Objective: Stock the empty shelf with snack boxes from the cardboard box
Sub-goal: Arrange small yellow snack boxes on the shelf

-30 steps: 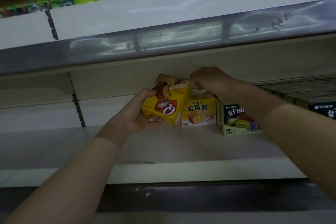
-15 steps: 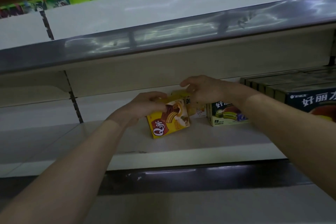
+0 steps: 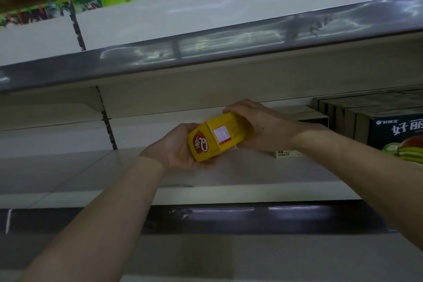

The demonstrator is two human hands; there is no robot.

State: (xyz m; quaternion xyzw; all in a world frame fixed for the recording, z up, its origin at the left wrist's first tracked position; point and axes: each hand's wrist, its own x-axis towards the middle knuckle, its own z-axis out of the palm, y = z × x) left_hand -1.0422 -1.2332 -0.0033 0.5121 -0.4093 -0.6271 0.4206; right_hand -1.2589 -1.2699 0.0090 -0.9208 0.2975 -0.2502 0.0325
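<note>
Snack box (image 3: 219, 136) tilted over shelf (image 3: 91, 167), left hand (image 3: 176, 151) cupping its 8 o'clock end, right hand (image 3: 263, 126) gripping 2 o'clock end. Level it, front out, slide toward stocked boxes (image 3: 389, 130) at 3 o'clock.

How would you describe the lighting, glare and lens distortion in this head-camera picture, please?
Head view: dim and flat overall; streaky glare runs along the upper shelf's grey rail; the wide lens bows the shelf edges into slanted curves; the yellow snack box is sharpest, its logo readable, though the print on its white label is too blurred to read.
</note>
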